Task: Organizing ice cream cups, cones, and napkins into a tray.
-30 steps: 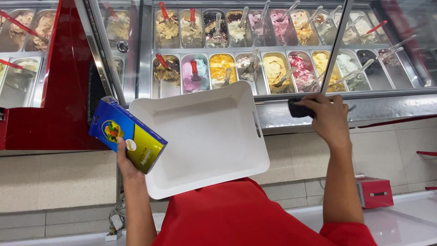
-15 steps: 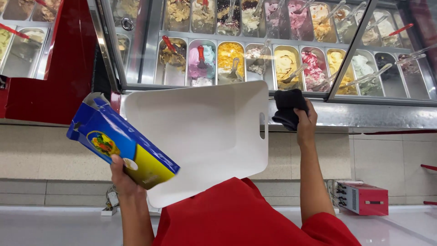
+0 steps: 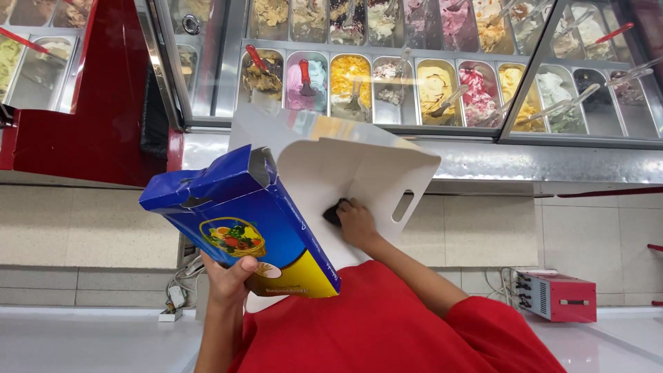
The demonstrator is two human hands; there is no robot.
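We cannot see much of our left hand [image 3: 231, 276]: only the thumb and the heel of the palm show under the blue and yellow cardboard carton with a fruit-basket picture [image 3: 245, 224], and the fingers wrapped behind it are hidden. That hand is closed around the carton's lower end, holding it up in front of us. The carton tilts, its long axis running from lower right to upper left, with the torn-open flap end pointing up and away toward the glass-fronted ice cream display case [image 3: 428, 76]. The carton covers the left part of the white plastic cutting board with a slot handle [image 3: 366, 173], which stands up between us and the case, its handle slot on the right side. Our right hand [image 3: 356, 221] rests against the board's face, curled over a small dark object [image 3: 333, 211] that we cannot identify; most of it is covered by the fingers. Our red shirt [image 3: 387, 324] blocks the bottom edge of the board.
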